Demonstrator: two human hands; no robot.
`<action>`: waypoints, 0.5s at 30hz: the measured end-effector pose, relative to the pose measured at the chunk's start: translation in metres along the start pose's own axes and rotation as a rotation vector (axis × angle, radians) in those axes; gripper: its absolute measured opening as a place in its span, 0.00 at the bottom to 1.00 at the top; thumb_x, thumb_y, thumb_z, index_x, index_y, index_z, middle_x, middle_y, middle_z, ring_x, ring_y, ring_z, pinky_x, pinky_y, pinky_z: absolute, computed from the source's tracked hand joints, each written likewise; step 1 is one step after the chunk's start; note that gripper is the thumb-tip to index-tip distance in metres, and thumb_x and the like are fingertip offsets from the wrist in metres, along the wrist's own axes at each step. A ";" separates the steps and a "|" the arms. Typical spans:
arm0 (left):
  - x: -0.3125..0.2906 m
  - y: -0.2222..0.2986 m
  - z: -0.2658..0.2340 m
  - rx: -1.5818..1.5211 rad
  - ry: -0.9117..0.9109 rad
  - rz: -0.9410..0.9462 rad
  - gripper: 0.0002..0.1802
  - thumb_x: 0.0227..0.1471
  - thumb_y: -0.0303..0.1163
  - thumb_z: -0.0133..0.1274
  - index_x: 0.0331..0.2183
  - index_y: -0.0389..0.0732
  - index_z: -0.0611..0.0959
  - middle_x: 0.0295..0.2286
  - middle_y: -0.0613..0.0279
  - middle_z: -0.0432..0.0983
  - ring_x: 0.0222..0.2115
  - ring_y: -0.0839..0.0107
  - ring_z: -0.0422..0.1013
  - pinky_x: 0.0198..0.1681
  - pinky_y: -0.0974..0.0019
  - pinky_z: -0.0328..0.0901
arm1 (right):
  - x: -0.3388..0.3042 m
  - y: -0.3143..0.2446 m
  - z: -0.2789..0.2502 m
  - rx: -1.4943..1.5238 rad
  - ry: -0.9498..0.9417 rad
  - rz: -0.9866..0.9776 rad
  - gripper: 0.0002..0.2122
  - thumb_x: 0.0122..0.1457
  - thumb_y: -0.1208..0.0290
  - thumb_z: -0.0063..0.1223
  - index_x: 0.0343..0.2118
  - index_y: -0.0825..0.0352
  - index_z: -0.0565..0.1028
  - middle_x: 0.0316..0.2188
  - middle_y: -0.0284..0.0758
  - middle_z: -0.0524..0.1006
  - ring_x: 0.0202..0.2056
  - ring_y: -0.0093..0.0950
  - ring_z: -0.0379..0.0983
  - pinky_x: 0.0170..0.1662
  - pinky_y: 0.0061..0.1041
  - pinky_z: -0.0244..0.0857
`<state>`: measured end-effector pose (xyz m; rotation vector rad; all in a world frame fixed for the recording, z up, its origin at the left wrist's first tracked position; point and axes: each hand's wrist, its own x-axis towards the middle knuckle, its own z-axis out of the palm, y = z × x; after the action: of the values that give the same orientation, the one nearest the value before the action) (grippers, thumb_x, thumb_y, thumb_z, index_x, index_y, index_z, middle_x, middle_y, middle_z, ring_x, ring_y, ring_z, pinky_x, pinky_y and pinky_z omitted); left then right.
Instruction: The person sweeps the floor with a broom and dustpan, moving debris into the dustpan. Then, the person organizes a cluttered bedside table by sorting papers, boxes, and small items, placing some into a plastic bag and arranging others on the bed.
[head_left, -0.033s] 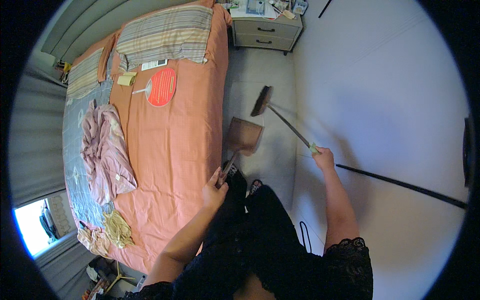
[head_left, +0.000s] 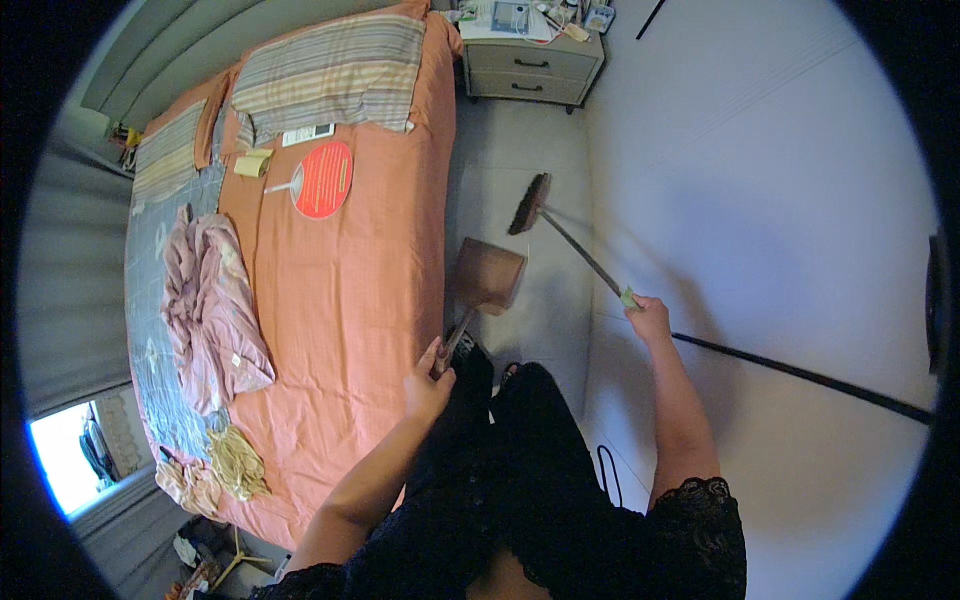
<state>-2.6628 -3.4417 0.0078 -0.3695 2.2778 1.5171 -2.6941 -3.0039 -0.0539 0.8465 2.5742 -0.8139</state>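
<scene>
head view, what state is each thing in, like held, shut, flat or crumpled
Dustpan, held in the closed left hand
Broom, held in the closed right hand
Nightstand drawers, both shut
Red hand fan, lying flat on the bed
Pink cloth, crumpled
Yellow cloth, crumpled

Illumination is moderate and diffuse. The small rectangular white-lit window [head_left: 65, 455] at lower left is overexposed, with a blue-fringed edge. The long-handled, dark-bristled broom [head_left: 530, 204] casts a soft shadow onto the smooth bluish-white wall [head_left: 790, 240] at right. Black vignetting surrounds the field. Fisheye distortion bows the grey padded headboard [head_left: 180, 62]. Fine detail softens toward the rim.
</scene>
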 end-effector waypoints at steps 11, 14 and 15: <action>0.098 0.054 0.001 0.037 -0.009 -0.060 0.31 0.43 0.20 0.50 0.52 0.37 0.69 0.37 0.57 0.75 0.37 0.72 0.70 0.43 0.72 0.63 | 0.159 -0.212 0.058 0.044 -0.098 -0.140 0.18 0.46 0.64 0.54 0.44 0.55 0.76 0.41 0.42 0.75 0.41 0.40 0.72 0.44 0.32 0.66; 0.123 0.089 0.012 0.021 0.008 -0.068 0.30 0.43 0.20 0.51 0.52 0.36 0.69 0.37 0.59 0.75 0.36 0.74 0.70 0.42 0.73 0.64 | 0.218 -0.228 0.051 0.070 -0.036 -0.055 0.18 0.46 0.66 0.53 0.43 0.57 0.76 0.39 0.43 0.75 0.40 0.41 0.73 0.43 0.32 0.66; 0.132 0.096 0.017 0.050 0.008 -0.052 0.30 0.43 0.20 0.51 0.52 0.36 0.69 0.36 0.59 0.75 0.36 0.75 0.70 0.42 0.73 0.63 | 0.254 -0.195 0.069 0.118 0.063 -0.120 0.18 0.44 0.66 0.56 0.42 0.59 0.77 0.32 0.43 0.78 0.33 0.38 0.75 0.38 0.31 0.68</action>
<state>-2.8184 -3.3900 0.0220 -0.4185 2.2894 1.4327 -3.0049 -3.0621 -0.1403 0.7678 2.6757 -0.9978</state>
